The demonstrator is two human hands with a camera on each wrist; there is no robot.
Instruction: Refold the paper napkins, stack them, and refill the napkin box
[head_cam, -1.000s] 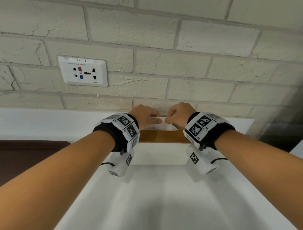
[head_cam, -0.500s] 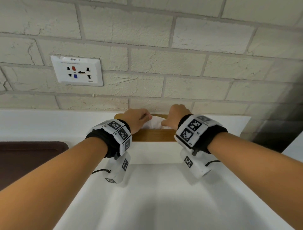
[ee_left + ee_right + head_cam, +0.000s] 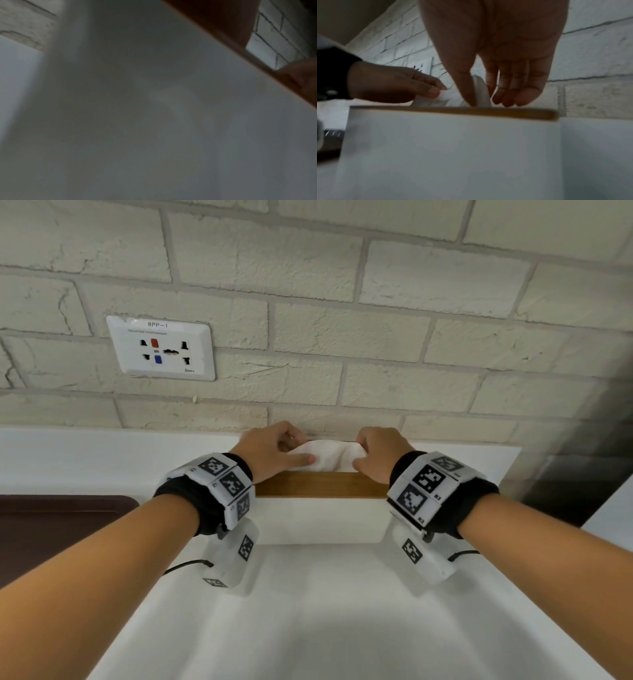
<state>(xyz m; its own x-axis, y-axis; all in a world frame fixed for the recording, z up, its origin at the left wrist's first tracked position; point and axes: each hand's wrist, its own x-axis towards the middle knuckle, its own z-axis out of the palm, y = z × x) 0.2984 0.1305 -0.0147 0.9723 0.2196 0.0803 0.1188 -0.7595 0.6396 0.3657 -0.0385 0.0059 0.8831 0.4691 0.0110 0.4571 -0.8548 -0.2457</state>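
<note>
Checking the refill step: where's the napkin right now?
Head view, centre: the napkin sits at the top of the napkin box against the brick wall, pinched between the left hand and right hand.

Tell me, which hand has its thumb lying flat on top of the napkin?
The left hand: its thumb lies across the white napkin, while the right hand pinches the other end.

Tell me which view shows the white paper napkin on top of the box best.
Head view: the crumpled white paper napkin shows across its width, pinched between left hand and right hand above the wood-topped white napkin box. Right wrist view shows only slivers by the fingers. Left wrist view shows none, just blurred box side.
</note>
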